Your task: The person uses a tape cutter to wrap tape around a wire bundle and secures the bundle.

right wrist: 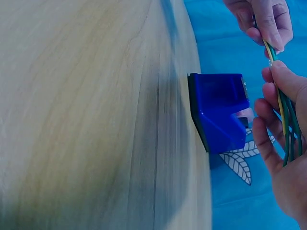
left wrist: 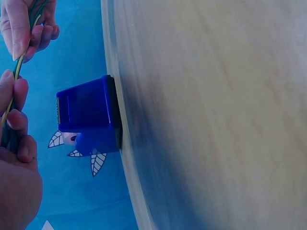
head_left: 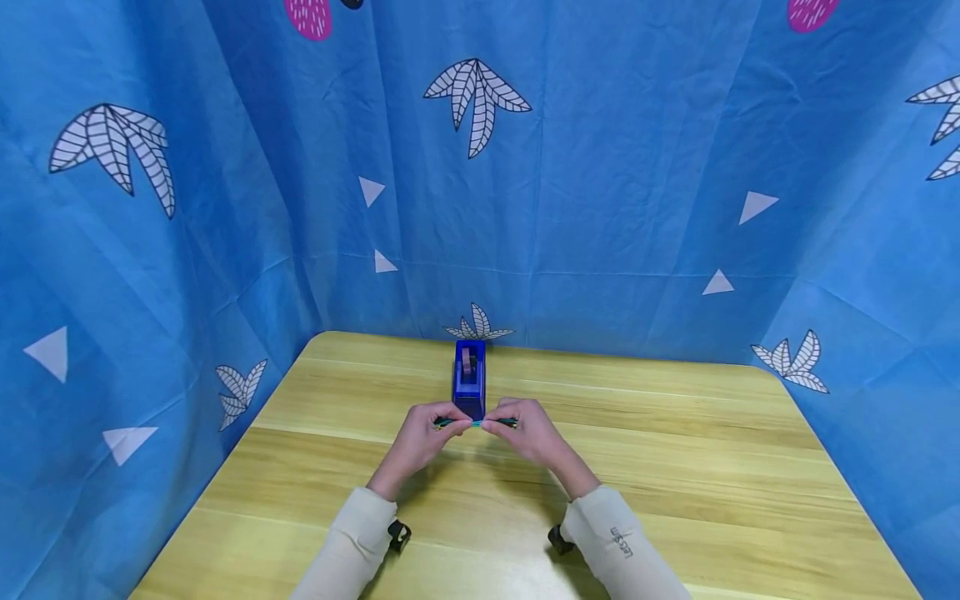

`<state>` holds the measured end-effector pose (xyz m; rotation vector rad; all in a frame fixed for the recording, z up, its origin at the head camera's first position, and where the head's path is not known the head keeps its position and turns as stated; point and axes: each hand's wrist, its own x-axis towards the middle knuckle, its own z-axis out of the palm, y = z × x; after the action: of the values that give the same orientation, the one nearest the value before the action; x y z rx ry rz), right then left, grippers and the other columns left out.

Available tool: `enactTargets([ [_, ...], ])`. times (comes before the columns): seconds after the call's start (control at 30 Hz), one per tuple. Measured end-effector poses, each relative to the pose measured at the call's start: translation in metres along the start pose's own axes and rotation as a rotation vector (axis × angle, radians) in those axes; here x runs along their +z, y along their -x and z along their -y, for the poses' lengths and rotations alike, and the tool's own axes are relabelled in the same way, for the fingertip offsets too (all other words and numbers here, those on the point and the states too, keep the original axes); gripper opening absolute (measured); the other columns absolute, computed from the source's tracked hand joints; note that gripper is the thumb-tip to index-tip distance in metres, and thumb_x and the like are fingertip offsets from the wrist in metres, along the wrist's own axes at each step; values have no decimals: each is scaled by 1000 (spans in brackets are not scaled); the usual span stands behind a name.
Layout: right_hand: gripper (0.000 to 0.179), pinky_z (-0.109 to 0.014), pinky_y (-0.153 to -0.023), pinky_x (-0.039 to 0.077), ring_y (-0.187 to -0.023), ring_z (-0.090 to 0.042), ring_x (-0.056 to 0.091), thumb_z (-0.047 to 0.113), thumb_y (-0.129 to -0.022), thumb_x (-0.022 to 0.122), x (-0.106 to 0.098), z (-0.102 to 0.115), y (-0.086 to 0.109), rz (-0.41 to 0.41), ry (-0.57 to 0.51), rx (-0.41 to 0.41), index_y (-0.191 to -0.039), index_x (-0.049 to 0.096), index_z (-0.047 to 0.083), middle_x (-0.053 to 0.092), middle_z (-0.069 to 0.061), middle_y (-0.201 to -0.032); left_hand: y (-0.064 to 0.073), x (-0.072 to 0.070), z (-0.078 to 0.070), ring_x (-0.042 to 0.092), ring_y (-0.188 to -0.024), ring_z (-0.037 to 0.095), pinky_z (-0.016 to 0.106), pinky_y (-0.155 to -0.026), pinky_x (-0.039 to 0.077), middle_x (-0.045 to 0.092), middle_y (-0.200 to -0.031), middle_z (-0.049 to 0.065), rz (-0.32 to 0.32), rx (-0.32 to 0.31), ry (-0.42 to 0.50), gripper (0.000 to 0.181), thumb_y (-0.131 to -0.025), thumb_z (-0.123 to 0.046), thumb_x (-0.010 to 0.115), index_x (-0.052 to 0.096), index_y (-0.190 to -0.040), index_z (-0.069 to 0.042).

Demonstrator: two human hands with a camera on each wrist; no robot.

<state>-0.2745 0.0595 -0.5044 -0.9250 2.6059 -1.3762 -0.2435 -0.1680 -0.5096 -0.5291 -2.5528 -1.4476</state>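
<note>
Both hands pinch a bundle of green and yellow wires [right wrist: 286, 122] between thumb and fingers, just above the table in front of the tape dispenser. The left hand [head_left: 423, 433] holds one end and the right hand [head_left: 528, 432] the other, their fingertips close together. A short stretch of the bundle shows between them. In the right wrist view, loops of wire lie against the right palm; a small shiny spot shows by the thumb tip. Just beyond the hands, a blue tape dispenser [head_left: 470, 400] stands upright on the table, apart from the fingers as the wrist views show.
A light wood-grain table [head_left: 675, 467] lies under the hands. Blue curtains [head_left: 615, 167] with leaf and triangle prints hang behind it and along both sides. Dark wrist devices [head_left: 400, 535] sit at the pale sleeves [head_left: 345, 542].
</note>
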Motion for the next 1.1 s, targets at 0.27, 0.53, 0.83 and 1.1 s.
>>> enactTargets([
  [0.27, 16, -26, -70, 47, -77, -8, 57, 24, -101, 70, 1, -2, 0, -5, 5, -7, -105, 82, 16, 70, 7, -89, 0, 0, -1, 71, -88, 10, 29, -82, 57, 77, -92, -10, 4, -1, -2, 7, -97, -27, 74, 79, -95, -24],
  [0.53, 19, -26, -72, 47, -76, -8, 54, 28, -101, 69, 1, -3, 1, 10, 44, -2, -106, 82, 15, 70, 6, -89, 1, 0, -2, 70, -88, 9, 28, -80, 57, 77, -92, -9, 3, -7, -15, 7, -97, -26, 73, 79, -94, -23],
  [0.83, 21, -24, -65, 45, -69, -8, 48, 27, -102, 68, 0, -2, 8, -4, 69, -14, -111, 81, 13, 66, 8, -85, 3, 2, 1, 68, -84, 10, 29, -76, 55, 78, -92, 3, 13, -41, 1, 15, -98, -27, 72, 80, -97, -15],
  [1.1, 20, -35, -84, 56, -90, -11, 65, 27, -102, 67, -6, -5, 12, -3, 10, 22, -117, 79, 19, 73, 7, -99, 4, -3, -1, 67, -83, 11, 27, -75, 53, 78, -91, 2, -5, -97, -8, 9, -97, -26, 74, 80, -94, -20],
])
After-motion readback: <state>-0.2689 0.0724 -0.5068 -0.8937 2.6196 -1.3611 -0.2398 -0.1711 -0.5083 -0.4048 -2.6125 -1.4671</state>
